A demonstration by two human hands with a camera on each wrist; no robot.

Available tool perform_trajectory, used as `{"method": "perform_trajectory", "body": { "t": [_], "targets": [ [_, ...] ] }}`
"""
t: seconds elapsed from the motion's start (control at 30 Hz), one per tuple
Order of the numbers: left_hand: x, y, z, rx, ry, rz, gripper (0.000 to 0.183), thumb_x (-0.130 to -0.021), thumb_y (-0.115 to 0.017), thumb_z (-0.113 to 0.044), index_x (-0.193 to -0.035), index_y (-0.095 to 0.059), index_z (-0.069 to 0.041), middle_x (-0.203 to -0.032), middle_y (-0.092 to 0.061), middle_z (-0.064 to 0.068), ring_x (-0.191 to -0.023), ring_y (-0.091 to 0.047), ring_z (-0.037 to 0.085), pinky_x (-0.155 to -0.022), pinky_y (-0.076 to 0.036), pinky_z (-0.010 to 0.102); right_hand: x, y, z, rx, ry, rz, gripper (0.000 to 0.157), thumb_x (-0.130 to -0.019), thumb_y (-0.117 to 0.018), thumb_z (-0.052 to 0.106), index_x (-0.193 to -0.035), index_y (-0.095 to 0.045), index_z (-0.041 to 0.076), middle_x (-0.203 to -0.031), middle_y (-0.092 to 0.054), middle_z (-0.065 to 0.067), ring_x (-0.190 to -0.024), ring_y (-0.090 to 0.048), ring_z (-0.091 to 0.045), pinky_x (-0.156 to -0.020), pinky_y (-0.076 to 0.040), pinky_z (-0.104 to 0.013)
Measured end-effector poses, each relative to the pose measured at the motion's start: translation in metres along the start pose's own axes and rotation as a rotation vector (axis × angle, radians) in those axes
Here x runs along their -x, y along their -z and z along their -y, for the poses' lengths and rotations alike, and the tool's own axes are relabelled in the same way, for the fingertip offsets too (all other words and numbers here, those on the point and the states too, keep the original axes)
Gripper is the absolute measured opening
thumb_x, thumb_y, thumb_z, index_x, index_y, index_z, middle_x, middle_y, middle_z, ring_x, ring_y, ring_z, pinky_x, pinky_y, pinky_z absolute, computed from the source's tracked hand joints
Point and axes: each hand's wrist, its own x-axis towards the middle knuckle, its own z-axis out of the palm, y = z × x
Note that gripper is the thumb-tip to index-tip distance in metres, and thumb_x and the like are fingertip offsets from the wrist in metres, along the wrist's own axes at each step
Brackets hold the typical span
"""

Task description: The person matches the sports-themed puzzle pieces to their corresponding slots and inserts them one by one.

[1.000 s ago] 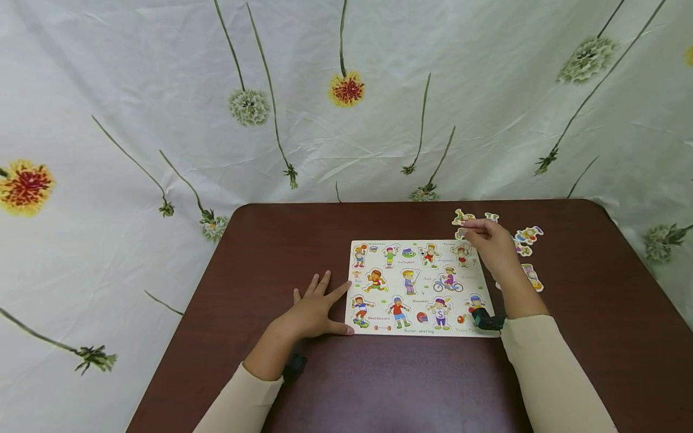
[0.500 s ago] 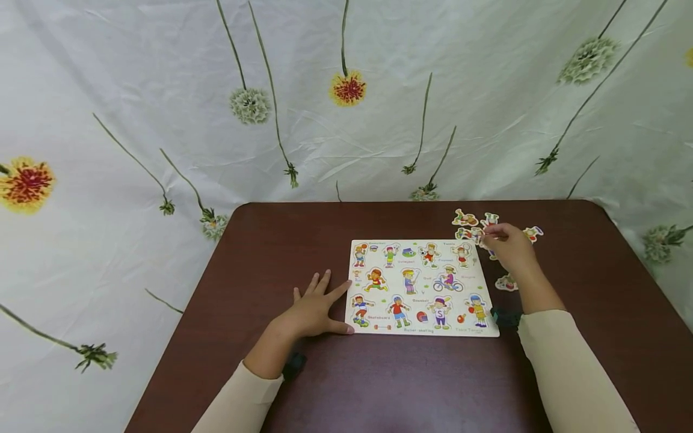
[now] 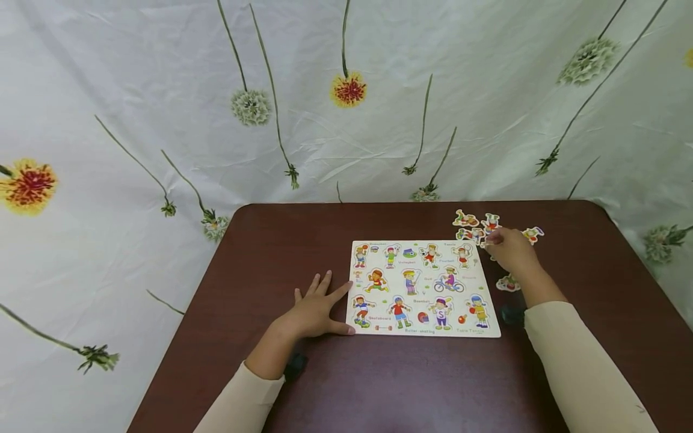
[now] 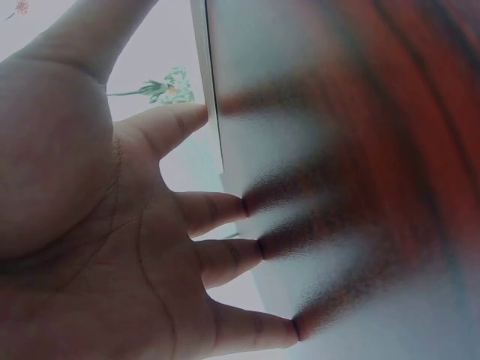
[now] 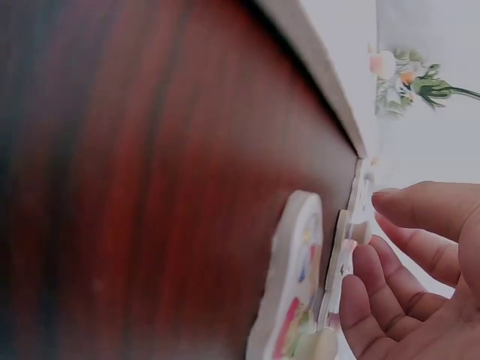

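Note:
In the head view, a white puzzle board [image 3: 390,288] printed with cartoon sports children lies on the brown table. My left hand [image 3: 311,313] spreads its fingers beside the board's left side, thumb and index finger at its edge. The left wrist view shows those fingertips on the tabletop. My right hand [image 3: 514,249] hovers among the loose puzzle pieces behind the board's right corner. In the right wrist view its fingers bend around a small knob [image 5: 361,232] on a piece, with the thumb held apart. Hand and forearm partly hide the pieces underneath.
Several loose pieces lie around the right hand: a reclining figure [image 3: 465,218], an upside-down figure [image 3: 491,222], one to the right [image 3: 533,234] and one nearer [image 3: 508,283]. The brown table [image 3: 400,385] stands before a flower-printed cloth [image 3: 379,144].
My right hand has moved right and slightly nearer, from the board's back right corner to over the loose pieces, uncovering the corner. My left hand stays in place.

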Motion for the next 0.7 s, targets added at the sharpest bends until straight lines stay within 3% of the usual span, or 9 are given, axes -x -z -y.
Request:
{"method": "perform_trajectory", "body": {
  "t": [0.33,0.7],
  "targets": [
    [-0.0005,-0.0009,-0.0029,-0.008,0.002,-0.001,0.098,-0.079,-0.081,-0.055,-0.16,-0.03,-0.035,-0.171,-0.004,0.019,-0.158,0.002,0.042,-0.114,-0.004,0.08,-0.0012,0.0009,-0.0035,0.102,-0.019,0.016,0.023,-0.101,-0.055,0.01,-0.116,-0.064,-0.006,-0.109,-0.062,-0.026,-0.089,-0.058,-0.035,-0.073,-0.048,-0.042],
    [-0.0001,-0.0012,-0.0011,-0.017,0.008,0.001,0.099,-0.079,-0.081,-0.056,-0.16,-0.029,-0.035,-0.171,-0.004,0.019,-0.158,0.002,0.043,-0.113,-0.004,0.08,-0.0023,0.0002,-0.0032,0.075,-0.037,0.038,0.023,-0.102,-0.055,0.011,-0.117,-0.064,-0.004,-0.111,-0.062,-0.026,-0.091,-0.059,-0.034,-0.072,-0.049,-0.041]
  ]
}}
